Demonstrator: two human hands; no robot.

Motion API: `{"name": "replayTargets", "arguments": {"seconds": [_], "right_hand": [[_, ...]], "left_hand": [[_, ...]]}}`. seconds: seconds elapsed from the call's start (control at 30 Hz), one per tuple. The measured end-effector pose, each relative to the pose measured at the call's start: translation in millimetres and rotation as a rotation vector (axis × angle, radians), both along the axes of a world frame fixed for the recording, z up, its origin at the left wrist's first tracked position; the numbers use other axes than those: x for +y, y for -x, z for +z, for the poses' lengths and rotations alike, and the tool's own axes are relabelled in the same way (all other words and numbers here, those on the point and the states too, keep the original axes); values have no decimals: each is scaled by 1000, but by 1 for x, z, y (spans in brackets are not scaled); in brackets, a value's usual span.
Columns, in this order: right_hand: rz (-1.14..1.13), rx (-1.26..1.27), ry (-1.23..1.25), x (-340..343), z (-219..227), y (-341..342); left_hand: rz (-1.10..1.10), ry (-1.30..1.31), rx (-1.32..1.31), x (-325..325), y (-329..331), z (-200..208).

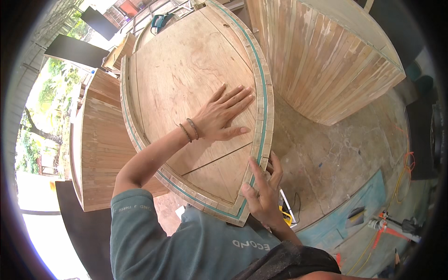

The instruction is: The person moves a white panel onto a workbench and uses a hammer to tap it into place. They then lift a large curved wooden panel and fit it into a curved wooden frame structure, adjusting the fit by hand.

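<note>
Left hand [223, 114] is spread flat on the curved wooden panel [186, 79]; right hand [262, 191] pinches its teal-striped edge [261, 140], fingertips partly hidden behind the rim.

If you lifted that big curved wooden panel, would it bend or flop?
Probably not: the curved wooden panel looks like a rigid board edged with small wood blocks. It likely feels heavy and awkward; the left hand presses flat on it, the right hand pinches its edge.
</note>
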State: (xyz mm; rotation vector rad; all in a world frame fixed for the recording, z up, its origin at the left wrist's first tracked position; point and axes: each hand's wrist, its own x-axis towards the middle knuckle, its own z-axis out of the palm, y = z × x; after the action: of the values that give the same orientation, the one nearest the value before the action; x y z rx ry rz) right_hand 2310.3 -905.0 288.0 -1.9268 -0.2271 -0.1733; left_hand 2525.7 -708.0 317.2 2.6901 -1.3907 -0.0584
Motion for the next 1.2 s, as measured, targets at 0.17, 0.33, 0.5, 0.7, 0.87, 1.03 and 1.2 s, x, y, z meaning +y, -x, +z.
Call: {"name": "replayTargets", "arguments": {"seconds": [0.17, 0.33, 0.5, 0.7, 0.87, 1.03, 1.2], "right_hand": [[2, -1, 10, 1, 2, 0], [-8, -23, -43, 2, 1, -1], [-14, -28, -72, 6, 1, 0], [-20, 40, -82, 8, 5, 4], [-47, 59, -99, 13, 7, 6], [-76, 76, -97, 19, 11, 6], [-102, 87, -112, 22, 12, 11]], "left_hand": [[11, 46, -11, 2, 2, 0], [47, 77, -22, 0, 2, -2], [74, 80, -22, -1, 4, -3], [140, 54, -95, 9, -13, -3], [517, 161, -215, 63, -92, -14], [865, 26, -63, 74, -93, -12], [862, -50, -205, 96, -145, -7]]}}
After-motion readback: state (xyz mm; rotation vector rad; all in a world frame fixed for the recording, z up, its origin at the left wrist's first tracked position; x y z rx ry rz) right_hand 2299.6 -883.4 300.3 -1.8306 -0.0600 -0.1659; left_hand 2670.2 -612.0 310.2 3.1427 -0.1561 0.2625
